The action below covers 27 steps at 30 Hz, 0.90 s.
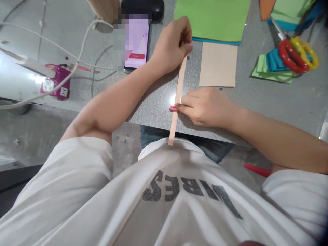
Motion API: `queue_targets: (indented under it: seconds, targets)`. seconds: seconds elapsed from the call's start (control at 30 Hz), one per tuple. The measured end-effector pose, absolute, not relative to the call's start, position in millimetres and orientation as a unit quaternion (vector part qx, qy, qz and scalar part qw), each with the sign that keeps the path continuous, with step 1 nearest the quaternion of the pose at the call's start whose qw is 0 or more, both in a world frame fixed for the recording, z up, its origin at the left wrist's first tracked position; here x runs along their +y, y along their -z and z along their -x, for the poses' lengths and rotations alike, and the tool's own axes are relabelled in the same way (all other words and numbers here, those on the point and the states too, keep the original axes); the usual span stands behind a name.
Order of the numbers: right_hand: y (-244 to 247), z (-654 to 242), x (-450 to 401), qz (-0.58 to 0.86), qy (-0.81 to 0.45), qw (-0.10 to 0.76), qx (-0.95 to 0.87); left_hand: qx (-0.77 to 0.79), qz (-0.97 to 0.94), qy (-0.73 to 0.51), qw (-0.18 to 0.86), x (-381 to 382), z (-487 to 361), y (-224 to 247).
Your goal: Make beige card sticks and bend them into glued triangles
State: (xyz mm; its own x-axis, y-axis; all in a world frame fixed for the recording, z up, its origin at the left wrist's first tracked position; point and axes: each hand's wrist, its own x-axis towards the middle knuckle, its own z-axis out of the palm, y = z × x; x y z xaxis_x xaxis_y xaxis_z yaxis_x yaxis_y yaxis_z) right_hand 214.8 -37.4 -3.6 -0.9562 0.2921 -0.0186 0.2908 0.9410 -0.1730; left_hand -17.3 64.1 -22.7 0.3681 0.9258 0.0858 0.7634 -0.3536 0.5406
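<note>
A narrow peach paper strip (180,81) runs down the grey table, its lower end sticking out past the front edge. My left hand (174,44) pinches the strip's upper end between thumb and fingers. Lower down, my right hand (205,106) is closed, with its fingertips on a small pink object (173,108) that lies across the strip. A dark spot shows on the pink object; the rest of it is hidden under my fingers. A peach paper square (217,65) lies just beyond my right hand.
Green sheets (212,18) lie at the back. Red-and-yellow-handled scissors (293,54) rest on small green and blue papers (263,70) at right. On the left are a phone (137,41), a purple power socket (57,82) and a white cable (84,41). The table's front edge is near my body.
</note>
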Motion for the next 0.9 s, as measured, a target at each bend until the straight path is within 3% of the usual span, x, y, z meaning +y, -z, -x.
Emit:
queue_targets:
  seconds: [0.1,0.3,0.47,0.7,0.9]
  targets:
    - [2,-217,-36,0.109,-0.090,0.000,-0.990,0.541,-0.801,-0.158,0.200,60,14,20]
    - [5,-226,-50,0.050,-0.088,0.016,-0.995,0.539,-0.766,-0.253,0.242,67,15,39]
    - [12,-234,-60,0.016,-0.020,0.078,-0.997,0.543,-0.738,-0.338,0.214,76,11,61]
    - [16,-240,-58,0.005,0.001,0.098,-0.995,0.583,-0.740,-0.284,0.177,75,9,59]
    - [11,-255,-35,0.023,-0.011,0.049,-0.998,0.617,-0.738,-0.227,0.154,71,25,42]
